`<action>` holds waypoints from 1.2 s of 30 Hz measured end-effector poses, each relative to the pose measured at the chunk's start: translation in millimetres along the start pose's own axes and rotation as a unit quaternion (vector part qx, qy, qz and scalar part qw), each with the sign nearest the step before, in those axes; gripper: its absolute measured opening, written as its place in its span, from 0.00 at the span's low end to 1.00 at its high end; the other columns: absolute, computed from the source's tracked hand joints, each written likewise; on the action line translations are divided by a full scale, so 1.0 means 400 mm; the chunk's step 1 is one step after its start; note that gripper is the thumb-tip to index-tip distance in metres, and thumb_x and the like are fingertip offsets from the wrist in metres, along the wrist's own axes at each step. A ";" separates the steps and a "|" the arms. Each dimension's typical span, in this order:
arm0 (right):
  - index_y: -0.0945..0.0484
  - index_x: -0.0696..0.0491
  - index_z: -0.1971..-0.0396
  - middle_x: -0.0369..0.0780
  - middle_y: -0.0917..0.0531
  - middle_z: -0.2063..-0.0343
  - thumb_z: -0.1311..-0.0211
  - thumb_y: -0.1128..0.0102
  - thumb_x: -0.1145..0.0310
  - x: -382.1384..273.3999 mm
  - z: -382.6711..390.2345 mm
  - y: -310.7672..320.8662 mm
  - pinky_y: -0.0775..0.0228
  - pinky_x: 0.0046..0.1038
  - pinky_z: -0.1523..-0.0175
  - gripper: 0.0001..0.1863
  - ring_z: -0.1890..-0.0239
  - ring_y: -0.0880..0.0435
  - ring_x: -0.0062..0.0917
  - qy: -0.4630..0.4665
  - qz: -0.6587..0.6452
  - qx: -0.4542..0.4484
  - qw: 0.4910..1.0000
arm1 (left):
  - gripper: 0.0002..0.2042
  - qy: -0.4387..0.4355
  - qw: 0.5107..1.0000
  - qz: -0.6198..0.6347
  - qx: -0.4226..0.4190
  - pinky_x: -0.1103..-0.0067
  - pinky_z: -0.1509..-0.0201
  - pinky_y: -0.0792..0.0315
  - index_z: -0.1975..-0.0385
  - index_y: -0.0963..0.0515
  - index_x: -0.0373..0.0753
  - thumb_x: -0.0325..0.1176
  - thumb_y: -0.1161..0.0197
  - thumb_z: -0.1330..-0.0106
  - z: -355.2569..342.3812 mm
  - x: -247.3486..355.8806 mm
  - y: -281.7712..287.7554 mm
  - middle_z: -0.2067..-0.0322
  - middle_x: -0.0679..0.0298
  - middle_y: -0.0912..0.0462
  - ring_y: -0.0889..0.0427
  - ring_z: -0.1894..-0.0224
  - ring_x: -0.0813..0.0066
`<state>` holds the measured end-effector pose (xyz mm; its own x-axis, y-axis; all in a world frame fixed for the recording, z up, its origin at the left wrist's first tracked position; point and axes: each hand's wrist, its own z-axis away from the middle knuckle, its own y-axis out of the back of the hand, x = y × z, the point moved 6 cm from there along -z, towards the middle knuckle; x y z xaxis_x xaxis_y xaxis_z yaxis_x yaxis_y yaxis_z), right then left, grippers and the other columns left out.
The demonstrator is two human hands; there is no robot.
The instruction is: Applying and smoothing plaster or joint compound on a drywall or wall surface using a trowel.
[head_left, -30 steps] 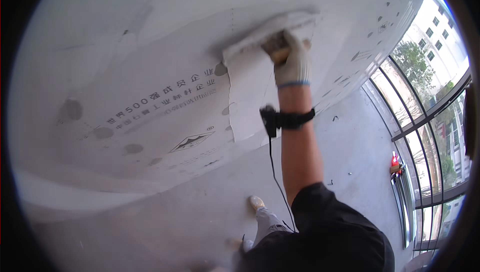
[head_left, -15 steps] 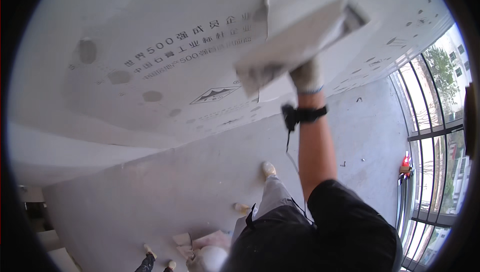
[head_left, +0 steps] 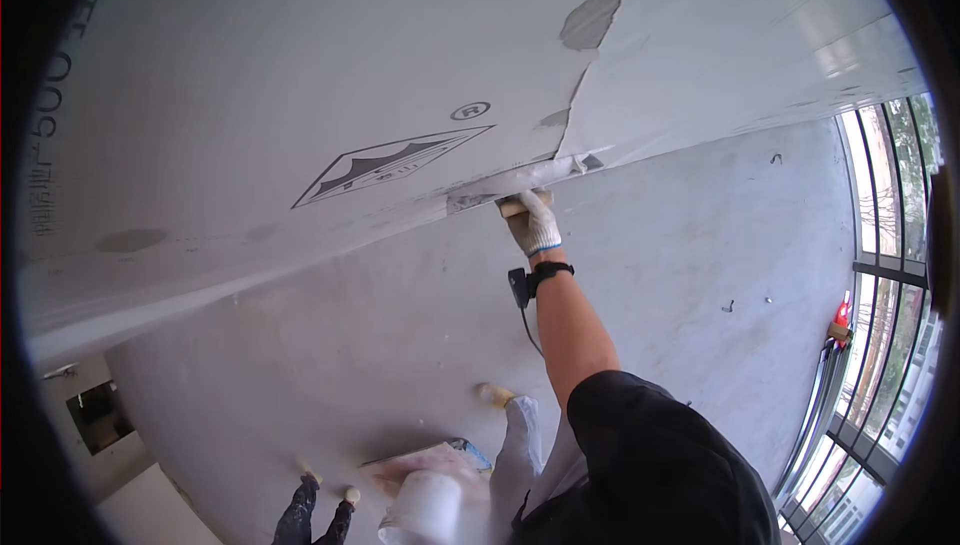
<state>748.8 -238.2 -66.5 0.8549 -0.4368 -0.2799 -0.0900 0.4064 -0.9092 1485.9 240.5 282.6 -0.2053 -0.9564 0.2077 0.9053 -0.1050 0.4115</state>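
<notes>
Pale wallboard (head_left: 400,65) above grey floor (head_left: 660,245)

Grey floor (head_left: 670,235): pinkish board (head_left: 412,461) by white bucket (head_left: 424,507), small dark scrap (head_left: 729,306).

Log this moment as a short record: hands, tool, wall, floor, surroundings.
right hand: gloved, gripping the trowel's handle
left hand: not in view
tool: wide trowel, blade at the lower end of the wall seam; contact unclear
wall: pale board with printed marks and grey patches
floor: white bucket near a pinkish flat piece
surroundings: another person's dark-trousered legs, lower left; tall windows, right
</notes>
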 end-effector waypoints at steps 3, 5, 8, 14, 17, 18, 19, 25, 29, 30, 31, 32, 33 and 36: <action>0.28 0.53 0.46 0.41 0.19 0.52 0.38 0.35 0.73 -0.001 -0.028 -0.039 0.27 0.45 0.38 0.21 0.49 0.19 0.35 -0.034 0.083 -0.068 0.994 | 0.15 -0.053 0.998 -0.028 0.004 0.65 0.77 0.26 0.47 0.27 0.49 0.35 0.38 0.31 -0.026 0.032 0.023 0.76 0.63 0.25 0.21 0.77 0.64; 0.26 0.54 0.50 0.41 0.17 0.58 0.37 0.36 0.73 -0.023 0.012 -0.142 0.25 0.43 0.40 0.17 0.56 0.16 0.33 -0.004 0.107 -0.034 0.994 | 0.14 -0.092 0.995 -0.046 0.012 0.65 0.77 0.26 0.49 0.27 0.48 0.35 0.38 0.32 -0.039 0.058 0.037 0.77 0.63 0.25 0.21 0.77 0.64; 0.26 0.56 0.53 0.43 0.16 0.61 0.37 0.37 0.74 -0.099 0.085 -0.359 0.21 0.40 0.45 0.13 0.61 0.15 0.32 0.042 0.147 -0.038 0.988 | 0.12 -0.165 0.984 -0.064 0.003 0.66 0.77 0.26 0.52 0.27 0.47 0.34 0.38 0.33 -0.096 0.113 0.030 0.78 0.63 0.26 0.21 0.78 0.64; 0.26 0.57 0.57 0.44 0.16 0.64 0.36 0.38 0.73 -0.270 0.266 -0.873 0.18 0.38 0.52 0.10 0.62 0.14 0.33 0.132 0.218 -0.050 0.966 | 0.10 -0.325 0.942 -0.073 -0.033 0.67 0.77 0.27 0.57 0.27 0.44 0.32 0.37 0.36 -0.227 0.255 -0.028 0.80 0.63 0.27 0.22 0.79 0.65; 0.27 0.57 0.62 0.45 0.17 0.64 0.36 0.39 0.73 -0.322 0.373 -1.158 0.18 0.38 0.56 0.07 0.63 0.14 0.33 0.168 0.217 -0.072 0.959 | 0.09 -0.410 0.909 -0.069 -0.035 0.67 0.77 0.28 0.60 0.27 0.43 0.32 0.36 0.37 -0.272 0.360 -0.063 0.81 0.62 0.27 0.23 0.79 0.66; 0.27 0.57 0.62 0.45 0.17 0.65 0.36 0.39 0.74 -0.355 0.402 -1.251 0.18 0.38 0.58 0.07 0.64 0.14 0.33 0.195 0.227 -0.090 0.950 | 0.08 -0.437 0.896 -0.069 -0.035 0.67 0.77 0.28 0.61 0.27 0.43 0.31 0.36 0.37 -0.272 0.398 -0.075 0.81 0.62 0.28 0.23 0.79 0.66; 0.27 0.57 0.62 0.45 0.17 0.65 0.36 0.39 0.74 -0.379 0.426 -1.347 0.18 0.38 0.61 0.07 0.66 0.15 0.33 0.219 0.233 -0.110 0.941 | 0.08 -0.464 0.883 -0.069 -0.029 0.67 0.77 0.28 0.62 0.27 0.42 0.31 0.36 0.38 -0.270 0.440 -0.080 0.82 0.62 0.28 0.23 0.80 0.66; 0.21 0.59 0.64 0.48 0.14 0.72 0.40 0.34 0.72 -0.542 0.590 -1.923 0.21 0.28 0.61 0.08 0.64 0.13 0.34 0.582 0.723 -0.101 0.358 | 0.07 -0.586 0.807 -0.074 0.023 0.68 0.76 0.28 0.68 0.27 0.40 0.30 0.35 0.40 -0.157 0.589 -0.081 0.84 0.62 0.29 0.24 0.80 0.66; 0.26 0.56 0.72 0.39 0.21 0.77 0.29 0.41 0.70 -0.590 0.606 -2.167 0.28 0.25 0.73 0.10 0.81 0.27 0.22 0.288 0.300 -0.407 0.813 | 0.07 -0.620 0.778 -0.078 0.062 0.69 0.76 0.29 0.72 0.27 0.38 0.29 0.35 0.42 -0.075 0.595 -0.071 0.85 0.61 0.30 0.24 0.81 0.67; 0.27 0.56 0.73 0.39 0.22 0.77 0.29 0.40 0.70 -0.474 0.766 -2.202 0.28 0.26 0.72 0.11 0.80 0.27 0.22 0.289 0.295 -0.456 0.788 | 0.07 -0.616 0.775 -0.063 0.129 0.69 0.76 0.29 0.73 0.27 0.38 0.28 0.35 0.42 -0.021 0.538 0.042 0.85 0.61 0.30 0.24 0.81 0.67; 0.27 0.56 0.73 0.39 0.22 0.78 0.29 0.40 0.70 -0.397 0.866 -2.171 0.28 0.26 0.72 0.11 0.79 0.27 0.22 0.290 0.296 -0.495 0.764 | 0.08 -0.582 0.798 -0.128 0.096 0.66 0.65 0.26 0.69 0.23 0.36 0.31 0.33 0.43 0.113 0.559 0.079 0.78 0.56 0.25 0.24 0.73 0.60; 0.15 0.55 0.65 0.38 0.15 0.72 0.31 0.41 0.68 -0.432 0.852 -2.172 0.23 0.26 0.62 0.08 0.67 0.17 0.23 0.318 0.331 -0.508 0.729 | 0.10 -0.521 0.844 -0.114 0.049 0.67 0.61 0.27 0.66 0.22 0.37 0.32 0.33 0.45 0.180 0.625 0.066 0.71 0.56 0.23 0.25 0.69 0.60; 0.18 0.53 0.62 0.35 0.17 0.71 0.30 0.41 0.67 -0.401 0.951 -2.131 0.23 0.25 0.61 0.07 0.68 0.18 0.19 0.305 0.367 -0.540 0.693 | 0.11 -0.622 0.766 -0.158 0.046 0.68 0.60 0.28 0.64 0.23 0.38 0.32 0.34 0.45 0.257 0.678 0.045 0.69 0.57 0.22 0.25 0.67 0.62; 0.26 0.55 0.45 0.39 0.17 0.57 0.31 0.40 0.64 -0.301 1.066 -1.918 0.23 0.32 0.50 0.18 0.54 0.18 0.27 0.213 0.386 -0.542 0.715 | 0.10 -0.658 0.742 -0.089 -0.097 0.72 0.64 0.34 0.73 0.34 0.38 0.27 0.38 0.45 0.328 0.803 -0.019 0.76 0.66 0.37 0.35 0.73 0.70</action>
<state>933.0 -155.3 796.1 0.1248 -0.7169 -0.6859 -0.9920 -0.1029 -0.0729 1364.4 -30.2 462.7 -0.3975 0.1567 0.9041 0.8311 -0.3561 0.4271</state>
